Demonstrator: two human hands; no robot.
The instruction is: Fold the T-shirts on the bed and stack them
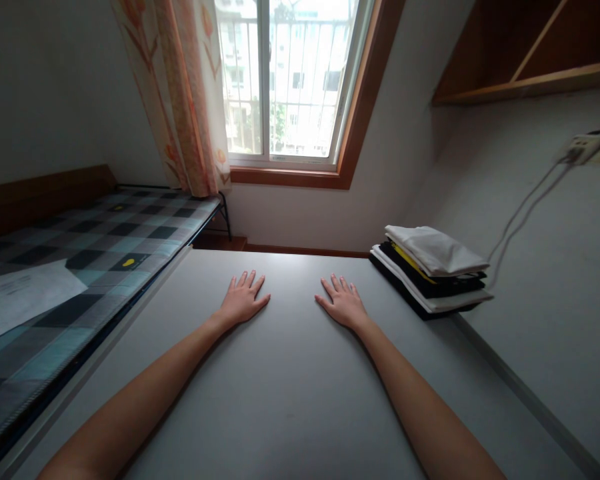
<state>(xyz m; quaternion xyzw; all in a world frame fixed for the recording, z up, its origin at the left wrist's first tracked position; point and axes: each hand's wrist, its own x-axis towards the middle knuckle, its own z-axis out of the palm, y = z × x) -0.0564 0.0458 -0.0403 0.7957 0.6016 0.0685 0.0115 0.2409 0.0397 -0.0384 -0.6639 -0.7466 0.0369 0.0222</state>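
Note:
My left hand lies flat on the white table, palm down with its fingers spread, and holds nothing. To its right, a gap apart, my right hand rests on the same surface in the same way, fingers spread. A stack of folded clothes in white, black and yellow sits at the table's far right corner, beyond my right hand and not touching it.
Left of the table is a bed with a checked mattress, a sheet of paper on it. Ahead are a window and a curtain. A wooden shelf and a socket with cables are on the right wall.

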